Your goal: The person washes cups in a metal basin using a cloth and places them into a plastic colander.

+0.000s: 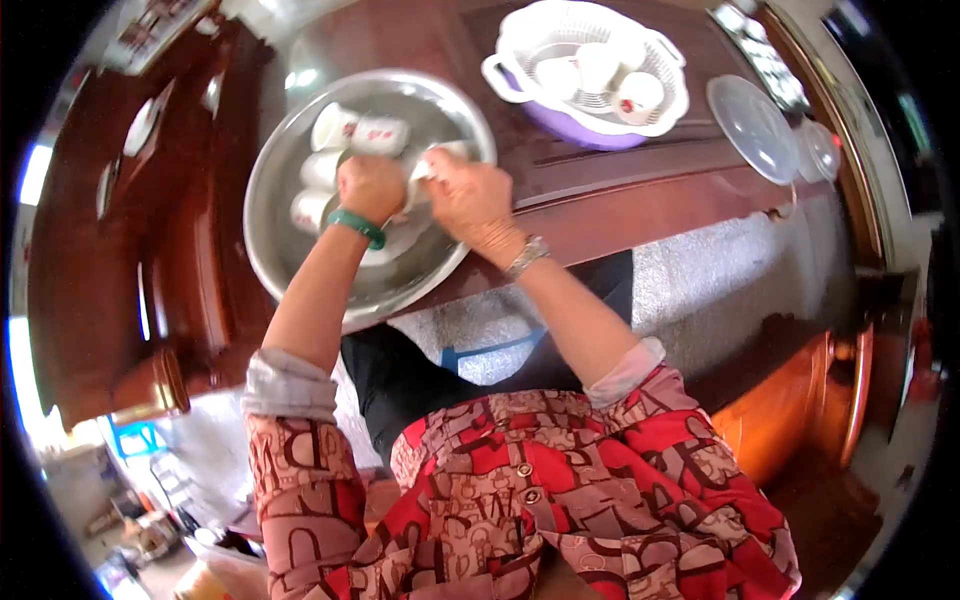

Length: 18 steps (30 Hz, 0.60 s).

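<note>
Table point(700, 205) of dark red-brown wood spreads before us, its far side cut off by the frame's upper edge. On it, toward the left, we have a wide metal basin point(275, 235), part of its inside hidden by our forearms and hands. Right of it and farther off, a white colander point(517, 45) sits in a purple basin point(575, 130), which shows only as a band below the rim. Near the table's right end lies a clear lid point(750, 125); the white pieces point(758, 50) beyond it are too small and blurred for us to make out.

Our left hand point(372, 187) and right hand point(470, 200) meet over the metal basin, close together. The left is curled, knuckles up, fingertips hidden, so we cannot tell what it grips. The right has its fingers bent in against a white object point(424, 172), but blur keeps us from telling whether they pinch it. That object lies between our hands, mostly covered.

Four white cups point(381, 135) show at the basin's left, some overlapped; several more white cups point(597, 67) lie in the colander.
</note>
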Tool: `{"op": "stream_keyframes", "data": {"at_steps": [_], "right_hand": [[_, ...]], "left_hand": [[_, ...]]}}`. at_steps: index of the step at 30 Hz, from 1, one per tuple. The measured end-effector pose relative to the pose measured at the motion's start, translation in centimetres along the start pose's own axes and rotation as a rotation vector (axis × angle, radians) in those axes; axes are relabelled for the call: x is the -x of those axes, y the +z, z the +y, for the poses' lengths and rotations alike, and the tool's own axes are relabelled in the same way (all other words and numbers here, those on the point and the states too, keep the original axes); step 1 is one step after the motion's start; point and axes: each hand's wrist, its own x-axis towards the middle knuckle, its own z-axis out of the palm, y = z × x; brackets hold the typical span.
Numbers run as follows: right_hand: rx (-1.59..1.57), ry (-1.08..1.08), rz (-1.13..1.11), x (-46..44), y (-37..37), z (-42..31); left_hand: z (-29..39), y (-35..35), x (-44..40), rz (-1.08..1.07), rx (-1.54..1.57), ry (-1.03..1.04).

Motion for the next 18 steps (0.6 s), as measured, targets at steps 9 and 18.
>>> {"op": "stream_keyframes", "data": {"at_steps": [9,18], "right_hand": [[-0.147,-0.020,0.102,0.1,-0.3,-0.3],[-0.165,0.048,-0.010,0.1,-0.7,-0.4]], "left_hand": [[-1.3,-0.8,0.0,-0.111,-0.041,0.165],[-1.9,-9.8,1.2,-0.506,-0.470,0.102]]}}
